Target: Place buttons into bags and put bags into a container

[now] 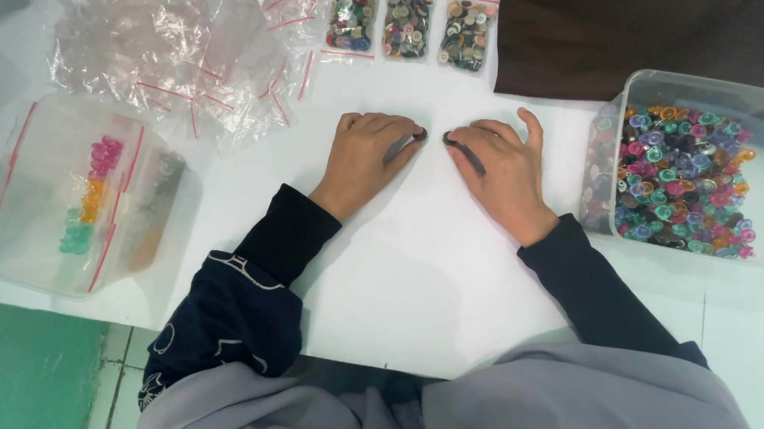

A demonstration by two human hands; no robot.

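My left hand [363,159] rests palm down on the white table [422,279], fingers curled, its fingertips on a small dark button [420,135]. My right hand [498,173] lies beside it, also palm down, fingertips on another small dark button [448,138]. The two buttons sit a few centimetres apart between the hands. Whether more buttons lie under the palms is hidden.
A clear tub [716,94] of colourful buttons stands at the right. Three small zip bags of buttons [408,23] lie at the back, beside a heap of empty zip bags [180,48]. A clear box [65,195] with bagged buttons sits left. Dark cloth [658,37] lies at the back right.
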